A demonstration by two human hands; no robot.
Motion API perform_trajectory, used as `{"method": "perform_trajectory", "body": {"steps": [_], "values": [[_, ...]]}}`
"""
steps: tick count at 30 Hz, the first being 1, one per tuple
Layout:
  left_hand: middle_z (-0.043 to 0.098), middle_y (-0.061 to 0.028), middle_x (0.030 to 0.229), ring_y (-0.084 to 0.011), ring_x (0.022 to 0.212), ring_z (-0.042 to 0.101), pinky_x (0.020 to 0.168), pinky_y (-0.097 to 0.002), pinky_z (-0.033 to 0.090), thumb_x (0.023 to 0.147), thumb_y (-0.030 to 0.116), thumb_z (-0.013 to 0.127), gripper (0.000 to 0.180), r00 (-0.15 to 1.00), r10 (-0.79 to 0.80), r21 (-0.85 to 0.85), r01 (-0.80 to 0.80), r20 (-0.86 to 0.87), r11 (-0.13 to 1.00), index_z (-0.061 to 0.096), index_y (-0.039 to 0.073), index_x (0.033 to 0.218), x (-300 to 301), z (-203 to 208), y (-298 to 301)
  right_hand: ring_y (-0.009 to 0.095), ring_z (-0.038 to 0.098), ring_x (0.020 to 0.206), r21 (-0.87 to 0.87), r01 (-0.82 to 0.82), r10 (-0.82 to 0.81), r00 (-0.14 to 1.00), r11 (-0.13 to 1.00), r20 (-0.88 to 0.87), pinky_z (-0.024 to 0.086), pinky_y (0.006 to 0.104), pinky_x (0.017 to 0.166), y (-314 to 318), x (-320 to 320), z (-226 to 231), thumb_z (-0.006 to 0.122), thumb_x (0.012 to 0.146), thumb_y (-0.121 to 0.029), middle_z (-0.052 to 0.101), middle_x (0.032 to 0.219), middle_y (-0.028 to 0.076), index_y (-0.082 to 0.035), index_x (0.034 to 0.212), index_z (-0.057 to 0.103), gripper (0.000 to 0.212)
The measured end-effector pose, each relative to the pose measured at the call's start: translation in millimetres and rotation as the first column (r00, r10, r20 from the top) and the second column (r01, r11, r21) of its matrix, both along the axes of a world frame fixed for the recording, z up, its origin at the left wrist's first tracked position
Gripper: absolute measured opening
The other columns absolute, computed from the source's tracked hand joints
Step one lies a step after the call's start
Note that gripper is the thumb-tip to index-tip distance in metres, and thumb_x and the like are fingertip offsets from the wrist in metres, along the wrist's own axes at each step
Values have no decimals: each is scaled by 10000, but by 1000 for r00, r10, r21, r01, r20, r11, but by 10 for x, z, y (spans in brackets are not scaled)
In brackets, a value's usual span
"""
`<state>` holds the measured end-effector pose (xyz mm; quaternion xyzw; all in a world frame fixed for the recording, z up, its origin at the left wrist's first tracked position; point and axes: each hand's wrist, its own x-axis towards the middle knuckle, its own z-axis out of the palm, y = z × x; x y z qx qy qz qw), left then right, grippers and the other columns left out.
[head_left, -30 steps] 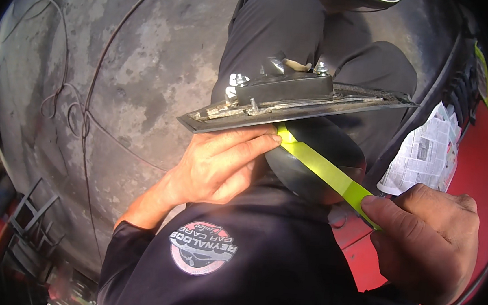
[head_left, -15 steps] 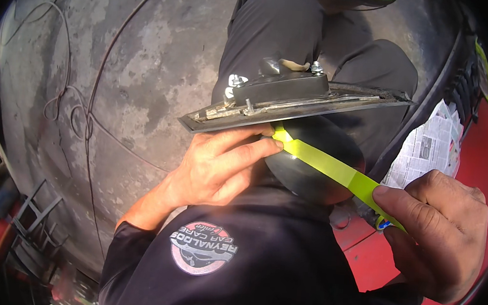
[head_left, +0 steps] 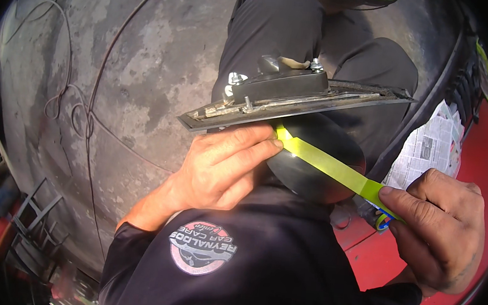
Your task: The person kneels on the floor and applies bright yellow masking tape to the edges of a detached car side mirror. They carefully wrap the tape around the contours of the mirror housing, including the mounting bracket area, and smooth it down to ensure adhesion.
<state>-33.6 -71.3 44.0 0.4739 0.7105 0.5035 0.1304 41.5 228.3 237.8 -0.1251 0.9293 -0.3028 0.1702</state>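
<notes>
A car side mirror with a black, rounded housing (head_left: 337, 143) rests against my lap. Its flat mounting base (head_left: 278, 91), with bolts standing out of it, points up and away from me. My left hand (head_left: 222, 165) pinches the end of a yellow-green masking tape strip (head_left: 327, 164) close under the base edge. From there the strip runs taut across the housing to my right hand (head_left: 440, 231). Those fingers close around the tape roll, mostly hidden, with only part of its blue and green edge (head_left: 384, 222) showing. The mirror's glass side is out of sight.
Newspaper sheets (head_left: 427, 148) lie at the right by a red surface (head_left: 362, 259). Thin cords (head_left: 89, 116) snake over the stained grey floor (head_left: 153, 57) at left. A metal frame (head_left: 35, 215) stands at the lower left.
The mirror base has tilted very slightly. My right hand has shifted a little, and more of the tape roll's edge shows. Both hands keep their grip.
</notes>
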Motion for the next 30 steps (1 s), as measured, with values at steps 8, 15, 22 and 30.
{"method": "perform_trajectory", "body": {"steps": [8,15,22,30], "values": [[740,-225,1154,-343,912,779,785,-380,631,684,-60,646,526,999,19,-7,-19,-30,1000,770,-35,1195,27,43,48,231,566,551,-21,169,-168,984,985,58,389,354,521,31,58,-49,743,636,-74,572,677,125,86,1027,808,427],[726,-220,1165,-351,943,763,820,-410,629,650,-9,658,555,998,-7,-56,4,-57,998,769,-27,1194,9,37,25,228,582,562,-52,192,-194,981,980,-25,387,348,532,83,44,-75,746,620,-110,582,677,121,80,1013,813,442],[731,-225,1157,-364,958,764,844,-419,634,637,12,652,554,996,-4,-39,1,-87,999,761,-48,1177,14,33,27,213,573,564,-56,188,-185,982,981,42,378,345,538,121,41,-72,735,622,-79,573,680,112,88,1008,813,428],[745,-214,1130,-341,918,778,782,-389,644,618,-6,658,572,995,15,-39,-19,-94,999,768,-45,1179,40,61,48,210,551,553,-46,150,-148,988,988,48,367,357,526,176,104,-187,721,634,-58,561,681,108,75,1048,823,446]]}}
